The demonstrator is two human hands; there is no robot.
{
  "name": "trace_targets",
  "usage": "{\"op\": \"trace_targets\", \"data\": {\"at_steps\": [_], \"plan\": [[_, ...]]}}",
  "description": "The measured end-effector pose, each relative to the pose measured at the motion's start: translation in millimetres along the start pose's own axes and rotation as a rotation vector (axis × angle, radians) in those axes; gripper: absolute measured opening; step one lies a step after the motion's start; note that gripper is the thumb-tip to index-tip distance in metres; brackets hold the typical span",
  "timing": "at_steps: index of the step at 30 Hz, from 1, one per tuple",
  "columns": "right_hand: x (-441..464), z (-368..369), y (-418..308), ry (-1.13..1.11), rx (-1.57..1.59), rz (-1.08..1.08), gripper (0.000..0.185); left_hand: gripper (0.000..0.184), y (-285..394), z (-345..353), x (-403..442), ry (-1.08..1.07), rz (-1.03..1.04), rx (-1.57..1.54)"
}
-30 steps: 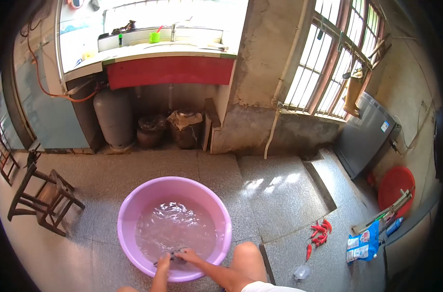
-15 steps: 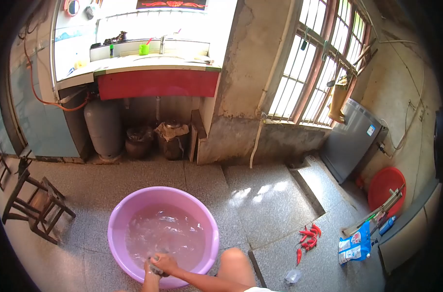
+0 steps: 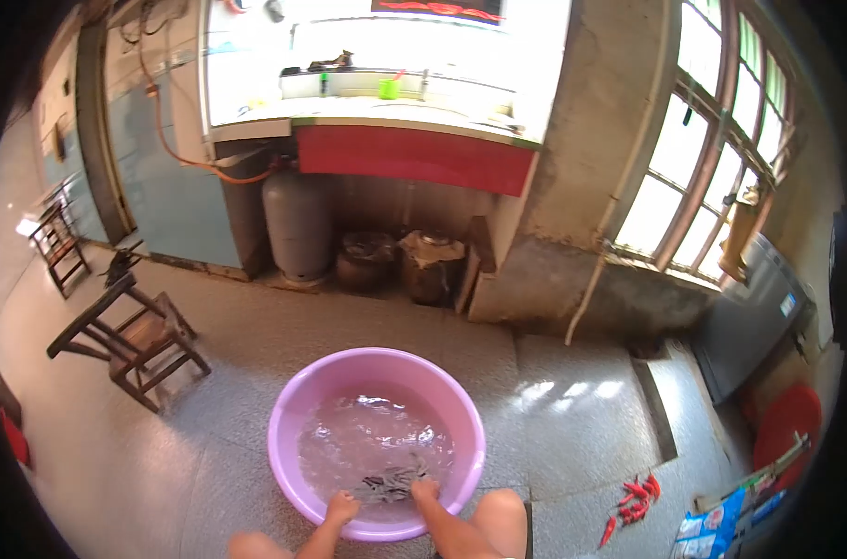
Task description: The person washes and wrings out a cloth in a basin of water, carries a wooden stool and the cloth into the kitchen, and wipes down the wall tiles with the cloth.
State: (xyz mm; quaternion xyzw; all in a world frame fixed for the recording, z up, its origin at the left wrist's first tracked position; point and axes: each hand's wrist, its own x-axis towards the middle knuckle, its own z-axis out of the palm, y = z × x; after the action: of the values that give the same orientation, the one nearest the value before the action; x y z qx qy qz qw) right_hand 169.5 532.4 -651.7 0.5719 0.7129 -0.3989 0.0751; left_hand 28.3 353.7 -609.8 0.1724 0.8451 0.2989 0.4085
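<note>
A pink-purple basin (image 3: 288, 410) of cloudy water stands on the floor between my knees. A dark and grey striped cloth (image 3: 392, 484) lies spread at the water's surface near the basin's front side. My left hand (image 3: 342, 507) is closed at the cloth's left end, over the water. At the cloth's right end my right hand (image 3: 425, 490) is closed on it. The fingertips of both hands are small and partly hidden, and I cannot make out exactly what the left one grips.
A wooden chair (image 3: 144, 335) stands left of the basin. Red chillies (image 3: 636, 503) and a blue-and-white bag (image 3: 712, 533) lie at the right. Behind are a gas cylinder (image 3: 296, 228), two pots under a red-fronted counter (image 3: 414, 156), and a grey fridge (image 3: 751, 312).
The view has swung left. My hands, bunched together around the cloth before, are now apart, with the cloth spread between them over the water.
</note>
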Motion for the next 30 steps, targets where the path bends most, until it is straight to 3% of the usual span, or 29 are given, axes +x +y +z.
{"op": "trace_targets", "data": {"at_steps": [2,3,4,5,7,9,11,12,13,14,15,16,17,19,22,23,24,26,27,29,30], "plan": [[-18,-2,-20,0.089,0.077,-0.049,0.038,0.074,2,3,-1,-0.080,-0.063,0.012],[-20,2,-30,-0.182,0.576,0.035,0.036,0.074,12,6,-5,-0.068,-0.068,-0.001],[-26,5,-39,-0.464,1.067,0.132,0.034,0.074,29,6,-17,-0.001,-0.244,-0.306],[-32,5,-49,-0.476,1.054,0.128,0.034,0.075,36,4,-24,0.068,-0.414,-0.610],[-58,-10,-79,-0.493,1.141,-0.008,0.023,0.074,31,3,-14,-0.005,-0.400,-0.801],[-83,-25,-107,-0.523,1.023,-0.126,0.021,0.074,32,-1,-16,-0.081,-0.377,-0.990],[-108,-39,-126,-0.552,0.901,-0.248,0.019,0.069,54,-17,-36,-0.179,-0.193,-1.242],[-120,-44,-134,-0.540,0.785,-0.297,0.025,0.069,9,12,15,-0.164,-0.188,-1.257],[-133,-48,-141,-0.529,0.667,-0.345,0.031,0.062,-56,44,57,-0.286,0.016,-1.467],[-148,-56,-148,-0.548,0.650,-0.351,0.031,0.056,-66,61,98,-0.407,0.236,-1.665],[-163,-66,-156,-0.431,0.453,-0.486,0.035,0.041,-34,33,66,-0.381,-0.047,-1.585],[-170,-69,-160,-0.311,0.261,-0.620,0.039,0.041,-27,35,61,-0.358,-0.041,-1.599],[-168,-62,-155,-0.328,0.257,-0.632,0.039,0.040,-27,37,66,-0.340,0.001,-1.601],[-156,-47,-141,-0.066,0.038,-0.778,0.031,0.037,-30,42,83,-0.315,0.079,-1.595],[-128,-68,-136,-0.021,-0.217,-0.695,0.031,0.035,-19,60,75,-0.282,0.139,-1.605],[-120,-77,-138,-0.028,-0.271,-0.665,0.031,0.024,8,49,55,-0.242,0.065,-1.542],[-116,-76,-137,-0.040,-0.275,-0.676,0.031,0.016,47,28,22,-0.203,-0.007,-1.477],[-108,-70,-129,0.012,-0.207,-0.699,0.027,0.018,98,-2,-30,-0.073,-0.130,-1.406],[-90,-60,-118,-0.001,-0.214,-0.704,0.027,0.021,109,-7,-40,0.041,-0.051,-1.251],[-37,-31,-89,0.198,0.236,-0.852,0.026,0.028,95,2,-25,0.219,0.165,-0.982],[-31,-39,-82,0.032,0.392,-0.632,0.027,0.028,92,4,-21,0.243,0.156,-0.989]]}}
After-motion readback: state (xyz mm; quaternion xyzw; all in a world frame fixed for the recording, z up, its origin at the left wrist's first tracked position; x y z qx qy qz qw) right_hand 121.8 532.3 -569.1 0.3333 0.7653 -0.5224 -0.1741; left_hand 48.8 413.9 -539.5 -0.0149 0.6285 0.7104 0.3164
